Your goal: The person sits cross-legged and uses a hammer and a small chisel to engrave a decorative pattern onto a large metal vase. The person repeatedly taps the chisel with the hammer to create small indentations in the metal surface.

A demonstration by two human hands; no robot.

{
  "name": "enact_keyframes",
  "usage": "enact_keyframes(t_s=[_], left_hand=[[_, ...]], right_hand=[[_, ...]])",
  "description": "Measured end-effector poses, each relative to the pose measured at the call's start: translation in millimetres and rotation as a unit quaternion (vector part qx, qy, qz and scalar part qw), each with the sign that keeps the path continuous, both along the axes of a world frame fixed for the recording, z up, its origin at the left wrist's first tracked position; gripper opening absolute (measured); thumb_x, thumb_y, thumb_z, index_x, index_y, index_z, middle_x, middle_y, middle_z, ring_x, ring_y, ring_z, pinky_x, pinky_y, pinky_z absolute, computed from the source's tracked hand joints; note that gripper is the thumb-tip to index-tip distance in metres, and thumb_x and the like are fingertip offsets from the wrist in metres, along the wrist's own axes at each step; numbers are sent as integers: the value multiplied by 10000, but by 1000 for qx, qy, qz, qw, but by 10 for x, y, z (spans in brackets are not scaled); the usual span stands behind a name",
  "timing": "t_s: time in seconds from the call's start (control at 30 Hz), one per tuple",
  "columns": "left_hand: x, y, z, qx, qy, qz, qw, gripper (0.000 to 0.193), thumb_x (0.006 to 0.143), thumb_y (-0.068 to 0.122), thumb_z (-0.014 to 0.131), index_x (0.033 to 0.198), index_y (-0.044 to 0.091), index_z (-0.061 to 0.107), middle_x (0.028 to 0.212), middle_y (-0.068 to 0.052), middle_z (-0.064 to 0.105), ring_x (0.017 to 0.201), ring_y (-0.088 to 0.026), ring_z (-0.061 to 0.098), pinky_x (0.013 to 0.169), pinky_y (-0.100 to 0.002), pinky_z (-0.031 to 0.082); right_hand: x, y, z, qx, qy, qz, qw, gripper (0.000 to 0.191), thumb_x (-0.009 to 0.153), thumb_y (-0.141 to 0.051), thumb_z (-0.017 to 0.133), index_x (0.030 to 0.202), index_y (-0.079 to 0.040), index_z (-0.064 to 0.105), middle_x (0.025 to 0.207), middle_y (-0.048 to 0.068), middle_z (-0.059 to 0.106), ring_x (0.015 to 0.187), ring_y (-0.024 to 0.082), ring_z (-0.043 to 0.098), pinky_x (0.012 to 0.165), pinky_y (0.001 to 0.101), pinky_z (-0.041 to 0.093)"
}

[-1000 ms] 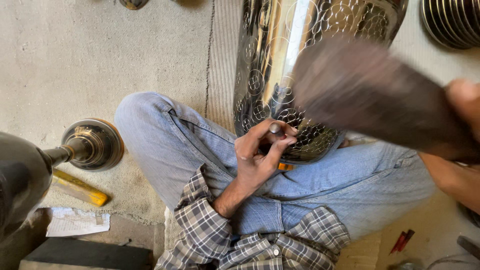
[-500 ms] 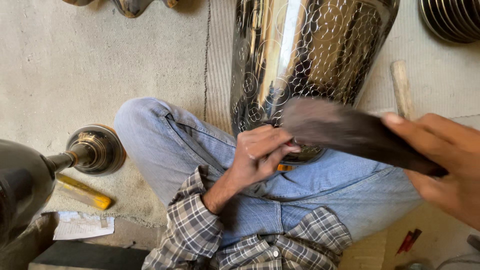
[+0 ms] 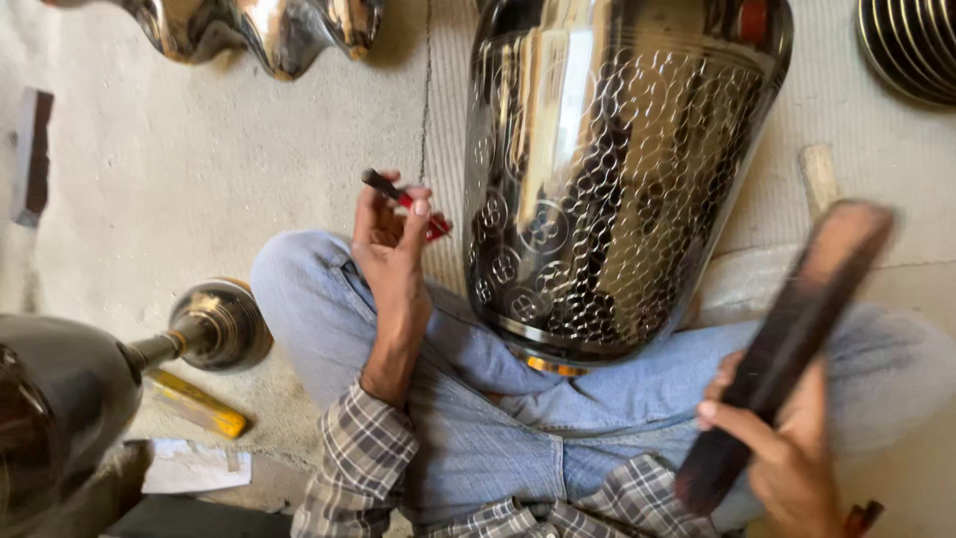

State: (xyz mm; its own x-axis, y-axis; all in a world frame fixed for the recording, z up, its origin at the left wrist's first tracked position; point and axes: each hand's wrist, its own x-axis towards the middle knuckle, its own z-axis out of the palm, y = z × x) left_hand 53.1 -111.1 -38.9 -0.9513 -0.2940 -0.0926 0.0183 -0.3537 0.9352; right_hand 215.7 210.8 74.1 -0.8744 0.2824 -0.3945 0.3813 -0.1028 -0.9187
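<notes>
Pale concrete floor (image 3: 179, 179) lies under a seated person in blue jeans (image 3: 478, 438) and a plaid shirt. Between the knees leans a large polished metal vessel (image 3: 607, 169) with a hammered pattern of dots and circles. The left hand (image 3: 393, 244), raised just left of the vessel and clear of its wall, has its grip closed around a small punch tool with a red band (image 3: 403, 199), the tool's dark end poking up and left past the fingers. The right hand (image 3: 787, 458), low and to the right of the vessel, grips a long dark wooden mallet (image 3: 787, 339), blurred and slanting up to the right. Half a second ago the left hand pressed the tool against the vessel's lower wall and the mallet swept across in front of it; now both are drawn away.
</notes>
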Motion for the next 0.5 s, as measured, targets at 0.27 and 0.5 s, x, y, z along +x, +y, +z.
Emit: enact_keyframes(t_s=[0.27,0.5], left_hand=[[-14,-9,-264,-49,-79,-22,995,417,976,81,702,1366,22,567,1079,-39,692,818,-92,676,731,-298,653],[-28,-25,-331,-68,-86,-16,994,411,970,63,706,1359,19,582,1084,-48,705,818,-84,662,734,-293,641]], right_hand=[[175,22,-660,-267,3,-5,964,956,860,-175,628,1705,-129,183,1232,227,516,886,280,606,662,443,545],[172,134,-846,-407,0,-22,913,766,949,-318,556,1626,-85,285,1169,211,508,863,294,552,674,464,463]])
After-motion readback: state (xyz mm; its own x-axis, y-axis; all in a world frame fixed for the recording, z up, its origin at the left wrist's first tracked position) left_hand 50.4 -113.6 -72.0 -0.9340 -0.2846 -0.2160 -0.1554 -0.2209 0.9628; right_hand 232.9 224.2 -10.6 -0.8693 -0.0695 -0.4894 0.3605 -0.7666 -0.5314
